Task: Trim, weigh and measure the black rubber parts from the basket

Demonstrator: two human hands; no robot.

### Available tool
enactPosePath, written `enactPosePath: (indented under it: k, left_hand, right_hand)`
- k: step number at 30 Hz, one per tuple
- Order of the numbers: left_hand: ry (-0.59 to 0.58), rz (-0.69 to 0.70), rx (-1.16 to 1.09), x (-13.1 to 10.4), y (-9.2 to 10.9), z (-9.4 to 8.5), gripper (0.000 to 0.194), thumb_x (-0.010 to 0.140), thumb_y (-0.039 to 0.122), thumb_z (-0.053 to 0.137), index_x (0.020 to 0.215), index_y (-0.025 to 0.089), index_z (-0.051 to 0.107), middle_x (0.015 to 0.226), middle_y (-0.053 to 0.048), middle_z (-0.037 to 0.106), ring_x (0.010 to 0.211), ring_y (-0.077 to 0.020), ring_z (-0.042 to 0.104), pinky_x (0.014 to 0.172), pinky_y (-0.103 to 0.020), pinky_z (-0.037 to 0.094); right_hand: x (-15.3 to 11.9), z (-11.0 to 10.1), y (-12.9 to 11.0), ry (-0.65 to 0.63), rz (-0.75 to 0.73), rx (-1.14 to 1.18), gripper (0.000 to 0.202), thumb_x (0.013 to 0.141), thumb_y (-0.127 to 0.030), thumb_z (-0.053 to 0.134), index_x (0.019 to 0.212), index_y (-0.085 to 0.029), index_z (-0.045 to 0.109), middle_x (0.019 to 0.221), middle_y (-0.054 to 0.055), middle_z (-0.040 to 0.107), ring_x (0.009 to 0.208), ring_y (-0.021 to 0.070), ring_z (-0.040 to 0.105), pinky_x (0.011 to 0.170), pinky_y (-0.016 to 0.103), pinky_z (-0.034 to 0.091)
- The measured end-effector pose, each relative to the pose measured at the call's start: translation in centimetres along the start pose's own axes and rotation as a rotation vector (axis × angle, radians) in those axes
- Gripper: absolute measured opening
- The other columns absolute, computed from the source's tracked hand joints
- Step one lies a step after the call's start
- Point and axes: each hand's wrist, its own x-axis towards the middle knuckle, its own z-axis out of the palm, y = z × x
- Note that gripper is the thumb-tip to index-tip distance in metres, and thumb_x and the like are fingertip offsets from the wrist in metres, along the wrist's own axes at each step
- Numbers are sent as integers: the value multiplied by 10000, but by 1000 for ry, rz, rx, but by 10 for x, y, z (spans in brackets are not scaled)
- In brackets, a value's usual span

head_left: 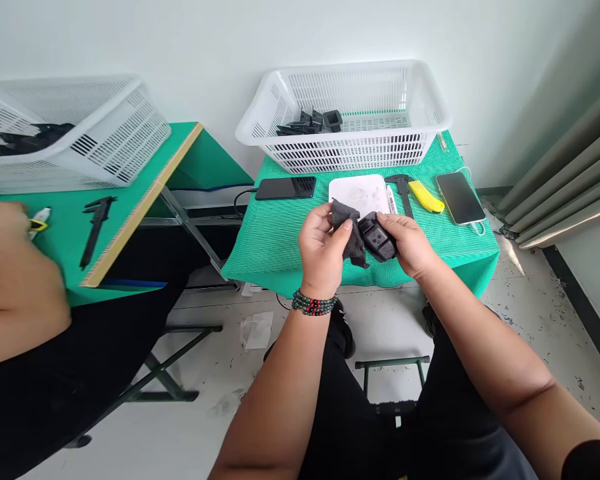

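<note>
My left hand (pixel 324 243), with a beaded bracelet at the wrist, pinches a dark grey cloth (pixel 349 235) between thumb and fingers. In my right hand (pixel 407 241) is a black moulded plastic part (pixel 379 239), gripped at its right side. The cloth hangs right beside the part; whether they touch is hard to tell. Both hands are above the front of the green-covered table (pixel 275 237). Just behind them a white tray (pixel 359 190) lies on the cloth cover, partly hidden by the grey cloth.
Behind the tray stands a white basket (pixel 350 143) with several black parts. A dark phone (pixel 285 188) lies left; a black caliper (pixel 404 193), yellow-handled cutter (pixel 427 197) and cabled phone (pixel 461 198) lie right. At the left table (pixel 125 233) a co-worker's arm (pixel 20 287) shows blurred.
</note>
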Motion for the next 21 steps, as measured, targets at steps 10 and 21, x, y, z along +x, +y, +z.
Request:
enactPosePath:
  k: [10, 21]
  left_hand:
    - [-139, 47, 103, 3, 4, 0, 519, 787, 557, 898, 1125, 216, 701, 1089, -80, 785, 981, -203, 761, 866, -318, 636]
    - [-27, 70, 162, 6, -1, -4, 423, 795, 456, 910, 1080, 210, 717, 1007, -52, 767, 921, -185, 742, 837, -293, 623]
  right_hand:
    - [4, -2, -3, 31, -21, -7, 530, 584, -660, 943, 646, -196, 693, 627, -15, 630, 588, 113, 498, 556, 257, 391]
    - [7, -3, -2, 18, 2, -34, 518, 608, -660, 928, 675, -197, 706, 657, -6, 645, 617, 125, 511, 589, 274, 402]
